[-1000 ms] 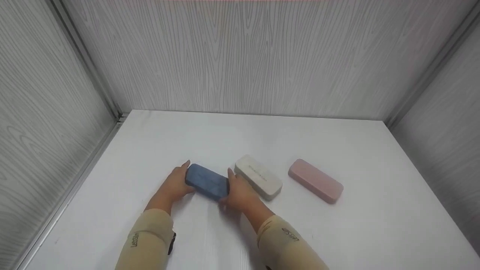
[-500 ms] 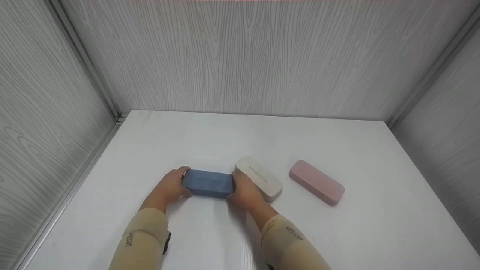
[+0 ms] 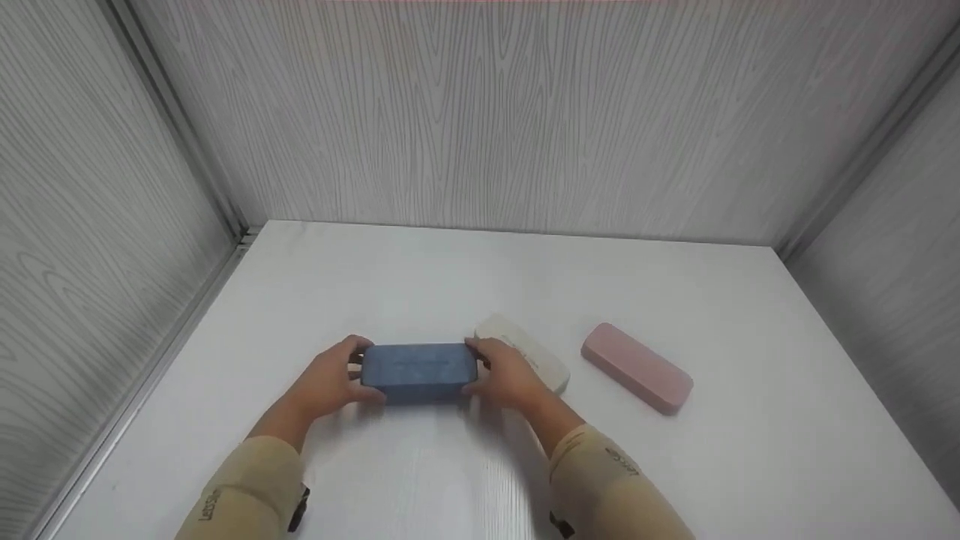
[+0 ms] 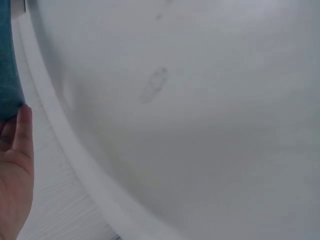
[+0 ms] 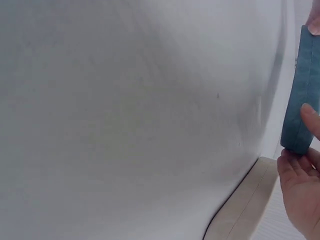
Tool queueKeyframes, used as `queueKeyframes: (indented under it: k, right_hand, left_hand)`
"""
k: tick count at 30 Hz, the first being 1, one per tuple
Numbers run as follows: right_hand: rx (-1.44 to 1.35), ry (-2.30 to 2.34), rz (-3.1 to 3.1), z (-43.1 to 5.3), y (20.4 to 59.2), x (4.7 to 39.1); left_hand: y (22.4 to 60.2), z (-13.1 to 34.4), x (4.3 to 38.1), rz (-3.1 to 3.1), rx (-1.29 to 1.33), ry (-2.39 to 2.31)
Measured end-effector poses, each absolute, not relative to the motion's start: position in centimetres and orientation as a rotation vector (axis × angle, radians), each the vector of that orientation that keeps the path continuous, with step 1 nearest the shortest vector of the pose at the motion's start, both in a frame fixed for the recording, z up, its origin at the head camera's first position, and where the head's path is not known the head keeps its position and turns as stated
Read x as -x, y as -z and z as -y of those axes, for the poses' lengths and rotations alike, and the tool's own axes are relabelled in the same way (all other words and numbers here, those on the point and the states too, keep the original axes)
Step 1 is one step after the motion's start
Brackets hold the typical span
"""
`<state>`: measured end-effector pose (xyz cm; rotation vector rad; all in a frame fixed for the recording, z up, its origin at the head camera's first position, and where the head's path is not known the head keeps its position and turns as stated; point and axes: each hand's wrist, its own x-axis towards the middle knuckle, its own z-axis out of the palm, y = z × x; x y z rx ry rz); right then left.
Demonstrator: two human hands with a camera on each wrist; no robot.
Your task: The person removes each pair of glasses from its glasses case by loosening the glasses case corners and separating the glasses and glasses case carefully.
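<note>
A blue, rounded glasses case (image 3: 418,366) lies crosswise between the two hands in the head view. Its left end is gripped by the left hand (image 3: 324,384), thumb on the near side and fingers round the end. The right hand (image 3: 516,376) holds the opposite end in the same manner, its forearm slanting in from the lower right. In the right wrist view the case's narrow side (image 5: 300,92) shows a seam, with a thumb pressed on it and fingertips at its end. Only a strip of the case (image 4: 7,65) appears in the left wrist view, beside the left fingers.
A white glasses case (image 3: 534,346) with faint lettering lies just behind the right hand, partly covered by it. Farther right, a pink glasses case (image 3: 637,367) rests slantwise on the white table (image 3: 765,450). Grey wood-grain panels (image 3: 480,112) enclose the back and sides.
The blue case has turned from a slant to nearly level across the view, shifting slightly nearer. Both hands turned with it, the right one now overlapping more of the white case.
</note>
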<state>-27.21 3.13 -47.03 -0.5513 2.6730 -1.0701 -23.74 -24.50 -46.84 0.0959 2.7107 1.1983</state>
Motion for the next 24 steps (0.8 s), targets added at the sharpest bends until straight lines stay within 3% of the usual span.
queueKeyframes:
  k: [10, 24]
  right_hand:
    - [0.504, 1.508, -2.374, -3.7, 47.6, 25.9]
    - [0.565, 1.463, -2.352, -3.7, 49.2, 25.2]
  left_hand:
    - [47.1, 26.6, 22.0, -2.578, -0.224, -1.543]
    - [48.7, 27.2, 20.7, -2.466, -0.156, -1.497]
